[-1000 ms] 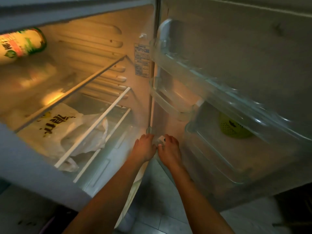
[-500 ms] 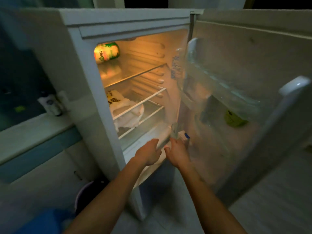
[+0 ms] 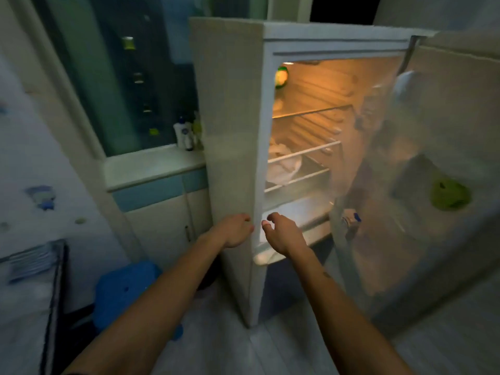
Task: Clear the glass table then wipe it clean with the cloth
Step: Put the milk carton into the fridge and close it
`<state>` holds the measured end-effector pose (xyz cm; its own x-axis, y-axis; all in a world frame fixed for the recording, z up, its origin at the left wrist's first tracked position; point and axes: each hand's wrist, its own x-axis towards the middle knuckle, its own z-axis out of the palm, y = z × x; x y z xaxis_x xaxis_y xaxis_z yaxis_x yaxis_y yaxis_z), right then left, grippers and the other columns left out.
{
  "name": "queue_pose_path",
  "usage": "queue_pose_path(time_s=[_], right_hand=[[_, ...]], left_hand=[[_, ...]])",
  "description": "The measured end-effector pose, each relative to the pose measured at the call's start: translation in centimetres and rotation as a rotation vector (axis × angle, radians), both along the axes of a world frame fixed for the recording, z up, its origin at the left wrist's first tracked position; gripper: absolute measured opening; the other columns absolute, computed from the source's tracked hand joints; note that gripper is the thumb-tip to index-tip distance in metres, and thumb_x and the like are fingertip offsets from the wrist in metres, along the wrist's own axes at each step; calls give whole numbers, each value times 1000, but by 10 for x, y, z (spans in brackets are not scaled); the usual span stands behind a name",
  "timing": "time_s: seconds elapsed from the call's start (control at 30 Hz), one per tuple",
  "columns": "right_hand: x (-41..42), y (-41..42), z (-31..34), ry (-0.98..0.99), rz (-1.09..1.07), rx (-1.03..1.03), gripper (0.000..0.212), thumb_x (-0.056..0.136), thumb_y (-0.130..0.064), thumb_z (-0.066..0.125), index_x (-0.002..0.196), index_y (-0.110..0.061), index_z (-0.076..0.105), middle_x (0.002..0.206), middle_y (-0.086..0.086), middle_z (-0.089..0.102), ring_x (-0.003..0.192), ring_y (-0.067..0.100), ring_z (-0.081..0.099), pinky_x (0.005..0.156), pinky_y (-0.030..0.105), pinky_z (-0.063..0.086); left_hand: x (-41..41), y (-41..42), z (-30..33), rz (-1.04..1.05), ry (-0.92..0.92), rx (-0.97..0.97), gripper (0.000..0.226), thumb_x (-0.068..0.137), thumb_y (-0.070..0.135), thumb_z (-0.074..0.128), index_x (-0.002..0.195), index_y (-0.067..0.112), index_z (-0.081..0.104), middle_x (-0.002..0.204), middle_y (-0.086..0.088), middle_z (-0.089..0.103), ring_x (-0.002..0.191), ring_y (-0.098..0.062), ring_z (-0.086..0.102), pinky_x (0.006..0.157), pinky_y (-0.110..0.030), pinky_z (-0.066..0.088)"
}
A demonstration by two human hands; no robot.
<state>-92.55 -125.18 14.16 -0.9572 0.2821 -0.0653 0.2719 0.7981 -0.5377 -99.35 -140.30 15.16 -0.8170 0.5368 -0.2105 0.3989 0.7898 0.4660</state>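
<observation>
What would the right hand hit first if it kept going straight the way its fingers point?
Probably the fridge's lit bottom ledge: the right hand hangs loosely curled, holding nothing, its fingers aimed up and forward at it. Depth is unclear, so it may already be close.

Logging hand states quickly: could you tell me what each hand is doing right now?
Left hand: open, loosely curled, holding nothing.
Right hand: open, loosely curled, holding nothing.

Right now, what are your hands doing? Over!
Left hand and right hand empty, fingers loosely curled. Glass table, cloth not in view. White fridge door hangs open.
</observation>
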Motion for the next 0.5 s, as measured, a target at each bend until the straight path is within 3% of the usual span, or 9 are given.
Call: queue_pose_path(time_s=[0.2,0.37,0.5], right_hand=[[-39,-126,-3,-100,240,49,53,99,-39,43,143,-10,40,144,18,46,130,34,46,106,39,37],[-65,-272,-9,-97,487,81,56,98,-41,45,145,-11,37,142,20,49,127,35,49,103,36,39],[-73,-360,-12,-110,613,88,62,97,-42,47,149,-13,30,147,21,41,132,37,42,109,39,35]], left_hand=[[-3,-159,-11,232,65,0,55,103,34,42,149,6,34,154,-18,37,140,-31,38,114,-36,31],[15,-315,-16,474,68,-104,68,102,44,39,156,10,15,164,-14,15,149,-29,20,121,-40,19],[35,-406,-26,628,63,-113,72,101,52,37,157,14,12,165,-12,11,150,-30,17,122,-43,17]])
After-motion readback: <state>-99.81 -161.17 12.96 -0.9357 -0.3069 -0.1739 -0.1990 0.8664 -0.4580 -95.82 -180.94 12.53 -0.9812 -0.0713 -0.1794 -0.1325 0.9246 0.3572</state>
